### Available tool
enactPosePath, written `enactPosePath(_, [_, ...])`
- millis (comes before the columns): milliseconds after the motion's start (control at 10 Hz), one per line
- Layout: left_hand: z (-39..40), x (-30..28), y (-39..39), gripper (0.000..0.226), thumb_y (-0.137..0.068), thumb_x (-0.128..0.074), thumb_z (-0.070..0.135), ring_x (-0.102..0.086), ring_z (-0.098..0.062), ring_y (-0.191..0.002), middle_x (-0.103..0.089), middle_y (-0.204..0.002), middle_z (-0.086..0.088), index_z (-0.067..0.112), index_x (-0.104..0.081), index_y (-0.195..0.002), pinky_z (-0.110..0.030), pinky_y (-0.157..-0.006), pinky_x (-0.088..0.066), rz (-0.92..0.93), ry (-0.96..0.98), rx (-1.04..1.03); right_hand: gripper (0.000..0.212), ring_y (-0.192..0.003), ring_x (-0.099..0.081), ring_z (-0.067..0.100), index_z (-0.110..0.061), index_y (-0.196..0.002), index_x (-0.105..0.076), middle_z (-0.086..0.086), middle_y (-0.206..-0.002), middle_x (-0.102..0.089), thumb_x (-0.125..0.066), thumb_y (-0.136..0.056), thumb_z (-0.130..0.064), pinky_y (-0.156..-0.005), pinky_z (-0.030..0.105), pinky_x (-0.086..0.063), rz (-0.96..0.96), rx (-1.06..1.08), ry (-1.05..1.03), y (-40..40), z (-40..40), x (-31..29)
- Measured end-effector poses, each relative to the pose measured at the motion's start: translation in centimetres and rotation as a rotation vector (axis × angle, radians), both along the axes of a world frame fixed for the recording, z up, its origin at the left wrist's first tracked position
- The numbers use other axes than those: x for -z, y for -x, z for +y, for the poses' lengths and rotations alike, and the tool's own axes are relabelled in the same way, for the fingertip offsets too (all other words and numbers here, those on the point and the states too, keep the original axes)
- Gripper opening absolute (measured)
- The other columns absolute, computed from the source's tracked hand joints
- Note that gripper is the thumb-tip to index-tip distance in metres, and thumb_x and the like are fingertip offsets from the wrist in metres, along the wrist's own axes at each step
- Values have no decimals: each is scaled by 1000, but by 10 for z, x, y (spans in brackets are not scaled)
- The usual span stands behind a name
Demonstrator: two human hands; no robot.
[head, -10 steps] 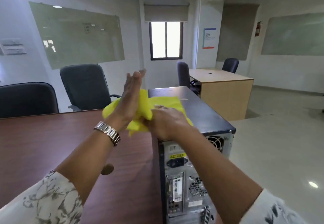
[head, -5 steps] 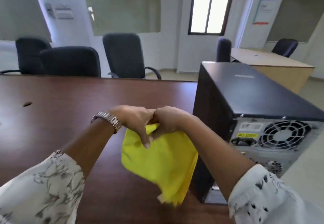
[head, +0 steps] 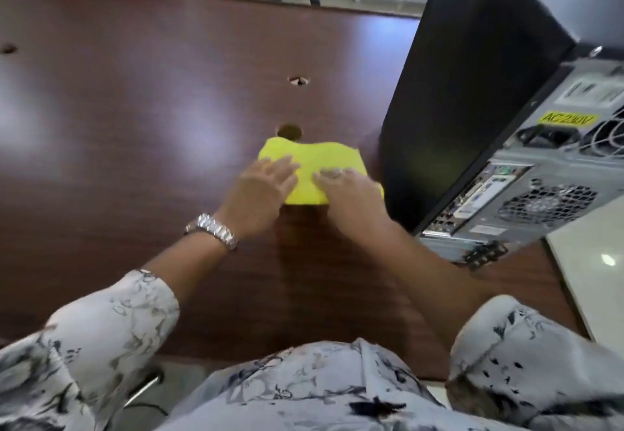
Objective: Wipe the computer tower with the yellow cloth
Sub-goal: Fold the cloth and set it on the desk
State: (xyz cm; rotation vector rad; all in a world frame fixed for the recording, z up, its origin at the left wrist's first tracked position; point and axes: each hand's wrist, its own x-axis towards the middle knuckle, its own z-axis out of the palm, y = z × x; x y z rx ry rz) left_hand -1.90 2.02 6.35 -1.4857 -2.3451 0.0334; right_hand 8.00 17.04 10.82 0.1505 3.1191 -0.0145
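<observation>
We reach both arms forward, forearms bare below patterned sleeves. Our left hand (head: 260,190) lies palm down with fingers (head: 282,169) spread flat; our right hand (head: 351,194) lies flat just beside it, palm down, fingers extended. A metal watch (head: 212,229) circles our left wrist.

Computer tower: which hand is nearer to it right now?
Right. The right hand lies flat on the yellow cloth just beside the computer tower, at its dark side panel. The left hand presses the cloth's far side, farther from the tower.
</observation>
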Motion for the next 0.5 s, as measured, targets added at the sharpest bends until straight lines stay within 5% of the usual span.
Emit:
enactPosePath(100, [-13,48,-21,52,-79,-56,24,-38,-18,-135,-40,-147,-5,12,-50,-130,-32,-108,-34,-275,257,0,59,-141,-31,24,-18,-150,-23,6,-157,-27,-40,-94,-7,-106,36,-37,-287,12,57,-27,-5,47])
enactPosePath(200, [-24,74,-40,107,-65,-18,86,20,-3,-138,21,-150,9,21,5,-147,-26,-113,14,-707,445,-113,74,-150,4,21,-13,-153,5,7,-162,12,-39,-95,-5,-121,36,-16,-462,-20,83,-41,0,81])
enactPosePath(300, [-21,75,-46,120,-49,-6,92,25,-1,-135,26,-145,14,24,8,-146,-26,-113,17,-698,397,-81,74,-150,8,21,-13,-153,7,6,-161,16,-37,-95,-4,-122,36,-12,-470,-32,98,-44,-1,86])
enactPosePath(400, [-18,66,-35,115,-54,-3,90,22,-4,-138,20,-150,11,22,3,-147,-26,-114,18,-709,325,-104,74,-150,10,22,-13,-153,9,6,-161,17,-37,-95,-6,-121,36,-11,-434,-22,121,-32,4,81])
enactPosePath(500, [-28,79,-55,101,-72,-5,82,2,-14,-144,-8,-156,1,15,-17,-146,-28,-115,13,-540,169,-98,81,-150,10,23,-10,-152,10,6,-161,17,-44,-92,-10,-122,37,-10,-430,-5,144,-44,-1,73])
